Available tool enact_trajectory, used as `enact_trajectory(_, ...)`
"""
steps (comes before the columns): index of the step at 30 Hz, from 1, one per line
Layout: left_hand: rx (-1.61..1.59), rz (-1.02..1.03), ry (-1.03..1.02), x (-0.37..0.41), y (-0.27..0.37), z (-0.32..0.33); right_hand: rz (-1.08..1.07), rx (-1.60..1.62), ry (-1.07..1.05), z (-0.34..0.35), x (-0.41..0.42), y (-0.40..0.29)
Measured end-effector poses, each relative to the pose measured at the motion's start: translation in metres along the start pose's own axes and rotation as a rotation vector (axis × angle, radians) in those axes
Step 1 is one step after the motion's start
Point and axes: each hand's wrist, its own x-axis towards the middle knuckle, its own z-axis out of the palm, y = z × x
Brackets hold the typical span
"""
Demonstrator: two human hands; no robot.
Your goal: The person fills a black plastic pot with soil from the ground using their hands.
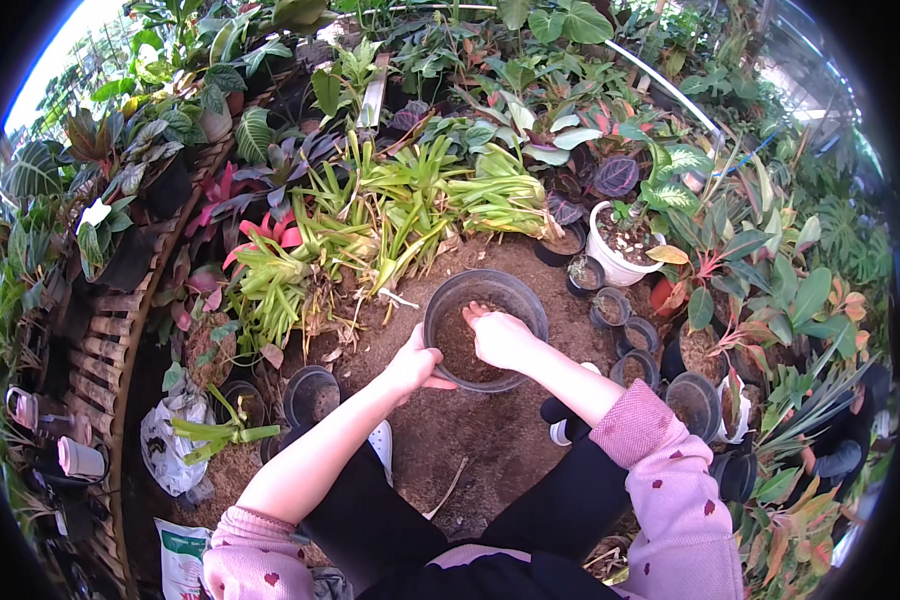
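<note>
A wide black plastic plant pot [534,300] stands tilted slightly on the bare soil between my knees. Its inside holds brown soil [457,345]. My left hand [414,364] grips the pot's left rim, thumb near the inside edge and fingers outside. Inside the pot, my right hand [499,334] reaches down to the soil, fingertips at its surface; whether it holds any soil cannot be told. Beyond the pot lies a heap of uprooted green bromeliads [412,202] with some dry brown leaves.
Small black pots [610,307] line the right side, near a white pot [619,259] with a plant. At the left are another black pot [311,397], a cut green plant [225,431], a clear plastic bag [169,442] and a slatted bamboo bench [109,345]. Another person [832,450] crouches far right.
</note>
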Motion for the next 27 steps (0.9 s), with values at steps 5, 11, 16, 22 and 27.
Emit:
enact_trajectory(5,-0.015,-0.034,-0.008,-0.003,0.003,-0.002,-0.020,0.033,-0.098,-0.004,0.004,0.006)
enact_trajectory(11,0.032,-0.008,-0.016,-0.005,0.004,0.003,-0.026,-0.121,0.087,0.008,-0.003,-0.002)
enact_trajectory(16,-0.003,-0.022,-0.008,-0.008,0.004,0.002,-0.092,-0.128,0.026,0.001,-0.006,-0.012)
enact_trajectory(22,0.018,-0.021,-0.038,-0.013,0.006,0.007,-0.186,-0.226,0.009,0.011,-0.011,-0.016)
enact_trajectory(27,0.025,0.003,-0.061,-0.014,0.003,0.008,-0.257,-0.165,-0.061,0.004,-0.015,-0.011)
